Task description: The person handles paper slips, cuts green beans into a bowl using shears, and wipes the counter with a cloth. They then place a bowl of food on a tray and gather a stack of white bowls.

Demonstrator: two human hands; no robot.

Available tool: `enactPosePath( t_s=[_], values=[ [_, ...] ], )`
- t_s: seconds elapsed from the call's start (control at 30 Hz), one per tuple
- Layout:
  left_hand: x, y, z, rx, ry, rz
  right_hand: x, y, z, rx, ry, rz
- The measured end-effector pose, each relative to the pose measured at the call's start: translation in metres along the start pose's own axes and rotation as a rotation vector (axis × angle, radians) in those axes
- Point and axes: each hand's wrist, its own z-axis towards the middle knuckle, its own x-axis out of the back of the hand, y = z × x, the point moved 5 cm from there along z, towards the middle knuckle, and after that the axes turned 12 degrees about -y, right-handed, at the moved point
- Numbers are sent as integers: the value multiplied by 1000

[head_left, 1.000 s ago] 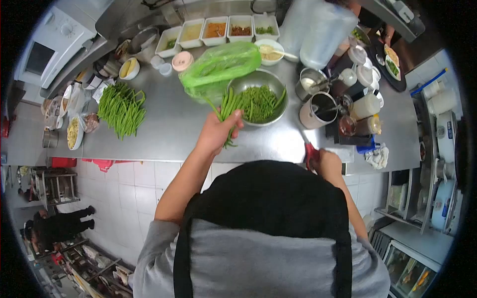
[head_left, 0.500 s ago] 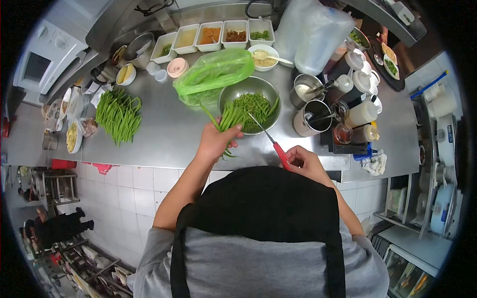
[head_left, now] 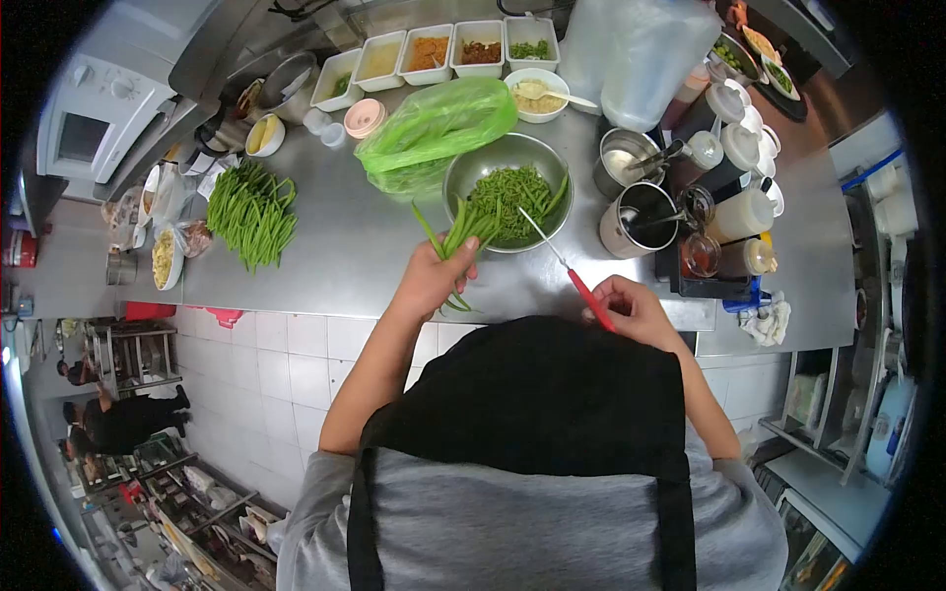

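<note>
A bunch of long green beans (head_left: pixel 473 223) is gripped in my left hand (head_left: pixel 439 276), its ends reaching over the near left rim of a metal bowl (head_left: pixel 471 167). Cut green bean pieces (head_left: pixel 510 197) lie inside that bowl. Closed around the red handles of a pair of scissors (head_left: pixel 583 289) is my right hand (head_left: pixel 636 313). The scissors' blades point up and left over the bowl, their tip just right of the held beans. A pile of whole green beans (head_left: pixel 252 217) rests on the steel counter to the left.
Behind the bowl lies a green plastic bag (head_left: pixel 434 128). White food tubs (head_left: pixel 480 47) line the back, near a bowl with a spoon (head_left: pixel 535 97). Metal pots (head_left: pixel 636 222) and sauce bottles (head_left: pixel 714 217) stand to the right. Another person (head_left: pixel 123 422) is far left.
The whole view has shifted, moving the counter items slightly right and up. Relative to the bowl, the scissors' tip has moved a little right, away from the held beans.
</note>
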Motion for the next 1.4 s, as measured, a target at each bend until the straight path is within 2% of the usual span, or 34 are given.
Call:
enactPosePath(
  t_s=[0.17, 0.43, 0.53, 0.73, 1.03, 1.23, 1.33, 1.4],
  values=[
    [-5, 5, -6, -52, -42, -109, -9, -25, -5, 35, -110, 89],
    [-10, 9, -7, -140, -8, -227, -10, -35, -9, -18, -135, -153],
    [-11, 13, -11, -125, 12, -158, -8, -39, -13, -21, -111, -235],
    [-16, 14, -14, -58, -15, -58, -6, -38, -12, 39, -148, -171],
    [-25, 17, -1, 9, -83, 99, 4, -32, -10, -34, -109, -69],
    [-26, 24, 3, -18, -44, 56, 7, -23, -6, -78, -76, -120],
    [-25, 21, 5, -22, -22, 77, 7, -23, -5, -80, -70, -50],
    [-24, 23, 5, 6, 18, 216, 8, -24, -3, -109, -70, -46]
  ],
)
